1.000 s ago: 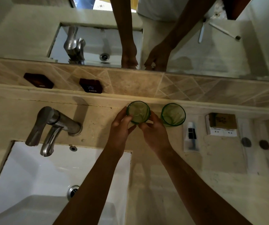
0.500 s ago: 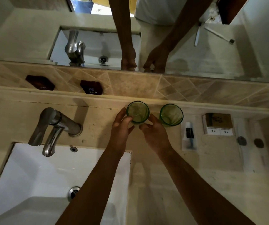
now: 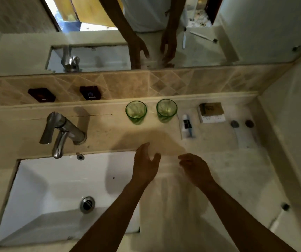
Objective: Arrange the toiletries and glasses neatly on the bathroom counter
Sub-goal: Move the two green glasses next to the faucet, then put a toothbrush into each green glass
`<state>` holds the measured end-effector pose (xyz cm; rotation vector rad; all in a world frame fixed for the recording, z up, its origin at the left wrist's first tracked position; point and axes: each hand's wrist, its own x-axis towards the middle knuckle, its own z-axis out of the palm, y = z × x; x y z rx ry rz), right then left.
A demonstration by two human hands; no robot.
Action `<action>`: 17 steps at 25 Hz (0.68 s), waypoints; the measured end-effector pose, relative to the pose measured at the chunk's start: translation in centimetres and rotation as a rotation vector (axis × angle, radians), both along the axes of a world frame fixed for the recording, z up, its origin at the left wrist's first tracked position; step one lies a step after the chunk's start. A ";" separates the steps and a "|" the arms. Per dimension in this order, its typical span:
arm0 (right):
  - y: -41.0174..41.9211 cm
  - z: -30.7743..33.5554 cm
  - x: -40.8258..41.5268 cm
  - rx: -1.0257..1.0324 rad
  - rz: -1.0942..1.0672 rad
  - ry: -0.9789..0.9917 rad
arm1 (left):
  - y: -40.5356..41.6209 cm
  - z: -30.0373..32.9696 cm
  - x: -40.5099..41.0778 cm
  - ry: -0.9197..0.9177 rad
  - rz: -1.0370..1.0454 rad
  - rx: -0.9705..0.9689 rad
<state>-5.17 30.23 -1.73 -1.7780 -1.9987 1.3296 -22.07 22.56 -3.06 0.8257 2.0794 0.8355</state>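
Two green glasses upright, mouths up, nothing visible inside
Left glass [image 3: 136, 112] beside right glass [image 3: 166, 110], upper centre; left hand [image 3: 145, 165] and right hand [image 3: 195, 169] loosely spread, holding nothing

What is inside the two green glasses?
Nothing shows inside the left glass or the right glass; both look empty, and you see their bottoms through the green. Clear water would be hard to tell in this dim light.

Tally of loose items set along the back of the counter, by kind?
Green glasses: 2, left glass and right glass
Small white tube: 1
Small box: 1
Round dark caps, too blurred to identify: 2, one beside the other
Total: 6
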 end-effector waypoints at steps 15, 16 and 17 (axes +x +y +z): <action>-8.0 -1.6 27.6 0.092 -0.708 -0.301 | -1.6 -4.8 7.3 0.629 -0.574 -0.222; -7.7 -2.2 28.2 0.067 -0.733 -0.304 | -1.5 -4.8 7.2 0.624 -0.573 -0.230; -7.3 -2.6 28.7 0.037 -0.744 -0.324 | -1.3 -4.7 7.1 0.613 -0.569 -0.242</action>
